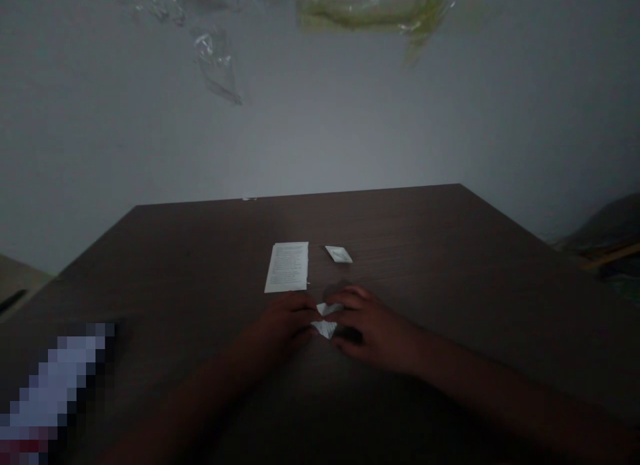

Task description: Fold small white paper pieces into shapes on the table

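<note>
Close to the middle of the table, a small piece of white printed paper [326, 329] lies between my two hands, partly folded, with its corners showing. My left hand [293, 318] holds its left side, the fingers bent onto it. From the right, my right hand [373, 325] has its fingertips on the same piece, thumb near the lower corner. Fingers cover the paper's centre. Just beyond the hands is a flat printed sheet [287, 268], white with lines of text. To its right rests a small folded paper piece [339, 254], shaped like a slanted diamond.
The dark wooden table [200, 252] meets a pale wall [340, 118] at its far edge. A pixelated, blurred-out object [60, 378] lies at the lower left. Yellowish tape [370, 15] and clear tape [217, 62] stick to the wall. The light is dim.
</note>
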Motion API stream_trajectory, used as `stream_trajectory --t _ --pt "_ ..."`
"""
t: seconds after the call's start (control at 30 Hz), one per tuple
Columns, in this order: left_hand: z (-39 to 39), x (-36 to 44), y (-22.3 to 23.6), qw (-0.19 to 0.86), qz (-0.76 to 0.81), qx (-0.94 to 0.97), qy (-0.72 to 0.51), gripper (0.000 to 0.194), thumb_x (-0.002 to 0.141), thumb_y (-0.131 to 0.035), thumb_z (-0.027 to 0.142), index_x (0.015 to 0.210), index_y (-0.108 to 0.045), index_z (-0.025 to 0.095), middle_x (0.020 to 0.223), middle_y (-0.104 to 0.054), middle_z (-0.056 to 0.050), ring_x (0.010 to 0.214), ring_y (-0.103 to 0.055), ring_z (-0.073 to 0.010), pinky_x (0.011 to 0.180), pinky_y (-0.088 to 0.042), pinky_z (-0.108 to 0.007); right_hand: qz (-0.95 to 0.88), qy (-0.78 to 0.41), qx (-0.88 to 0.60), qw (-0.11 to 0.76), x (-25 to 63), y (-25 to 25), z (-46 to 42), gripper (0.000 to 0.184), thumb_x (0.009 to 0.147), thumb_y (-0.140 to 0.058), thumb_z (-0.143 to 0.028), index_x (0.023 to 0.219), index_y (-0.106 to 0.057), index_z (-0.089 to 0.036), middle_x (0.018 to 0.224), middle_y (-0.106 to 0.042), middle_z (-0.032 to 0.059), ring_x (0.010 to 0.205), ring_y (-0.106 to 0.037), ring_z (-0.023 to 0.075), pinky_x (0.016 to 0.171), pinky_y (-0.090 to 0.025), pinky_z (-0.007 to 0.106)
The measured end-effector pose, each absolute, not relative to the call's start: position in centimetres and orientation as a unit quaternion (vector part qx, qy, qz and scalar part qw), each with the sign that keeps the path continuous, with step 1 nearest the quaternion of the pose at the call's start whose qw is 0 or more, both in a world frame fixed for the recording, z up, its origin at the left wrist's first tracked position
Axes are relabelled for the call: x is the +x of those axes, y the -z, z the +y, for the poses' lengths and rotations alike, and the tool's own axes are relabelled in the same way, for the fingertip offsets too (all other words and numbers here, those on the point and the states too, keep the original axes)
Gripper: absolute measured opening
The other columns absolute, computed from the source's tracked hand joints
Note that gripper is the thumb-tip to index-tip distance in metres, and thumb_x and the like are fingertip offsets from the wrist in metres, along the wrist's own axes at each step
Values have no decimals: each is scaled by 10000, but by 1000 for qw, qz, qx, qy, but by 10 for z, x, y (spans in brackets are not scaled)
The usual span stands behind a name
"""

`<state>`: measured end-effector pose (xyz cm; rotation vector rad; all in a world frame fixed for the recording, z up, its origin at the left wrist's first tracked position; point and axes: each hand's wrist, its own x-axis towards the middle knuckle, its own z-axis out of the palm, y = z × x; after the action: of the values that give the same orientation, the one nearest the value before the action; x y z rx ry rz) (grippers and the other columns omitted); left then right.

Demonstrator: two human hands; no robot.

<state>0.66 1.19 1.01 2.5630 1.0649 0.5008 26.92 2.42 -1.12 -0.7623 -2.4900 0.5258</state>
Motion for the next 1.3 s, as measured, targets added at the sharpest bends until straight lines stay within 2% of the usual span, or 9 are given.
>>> stream_trajectory --t 0.13,0.27,0.47,0.63,0.87,1.03,1.3 --pt "18 5 -10 102 342 924 -136 292 995 -706 92 1224 -757 266 1191 -776 -3 1133 -707 -209 1004 -527 -328 -909 -194 -283 238 268 12 25 433 915 -839 -229 1336 -740 -213 1422 -701 128 1338 -582 313 1141 -513 524" --pt "24 3 -6 28 297 948 -111 190 1041 -705 176 1207 -758 251 1121 -785 -11 1069 -703 -220 947 -489 -331 -909 -192 -286 236 267 13 26 412 904 -845 -227 1302 -742 -210 1405 -703 134 1325 -591 308 1126 -520 514" --pt "25 6 -7 -11 296 950 -100 77 1068 -674 188 1067 -739 229 1070 -777 5 1000 -696 -203 911 -462 -334 -919 -131 -256 271 264 20 27 150 1001 -733 -204 1149 -762 -199 1271 -758 96 1275 -608 289 1102 -540 473" --pt "24 11 -10 -36 314 943 -99 79 1053 -662 158 1006 -708 202 1016 -769 -10 947 -705 -212 891 -472 -361 -917 -48 -248 307 255 21 25 96 1023 -646 -135 1040 -729 -181 1019 -768 69 1055 -637 269 961 -576 438" --pt "3 33 -15 -74 361 916 -158 82 955 -675 122 952 -667 204 948 -737 -25 928 -684 -245 858 -509 -402 -900 18 -246 359 252 10 17 193 1051 -539 -134 947 -697 -173 916 -723 81 902 -617 250 815 -561 425" --pt "-10 46 -21 -67 404 897 -165 149 846 -735 106 858 -630 211 881 -703 -36 905 -681 -267 806 -515 -406 -904 22 -214 370 250 6 9 219 1063 -531 -144 935 -706 -176 888 -712 90 865 -628 252 791 -568 419" --pt "-1 28 -28 -71 434 883 -167 204 816 -695 43 854 -591 214 874 -690 -26 896 -675 -265 837 -498 -398 -902 11 -199 384 256 -4 14 176 1076 -537 -108 1053 -702 -164 933 -742 85 877 -659 233 830 -593 397"
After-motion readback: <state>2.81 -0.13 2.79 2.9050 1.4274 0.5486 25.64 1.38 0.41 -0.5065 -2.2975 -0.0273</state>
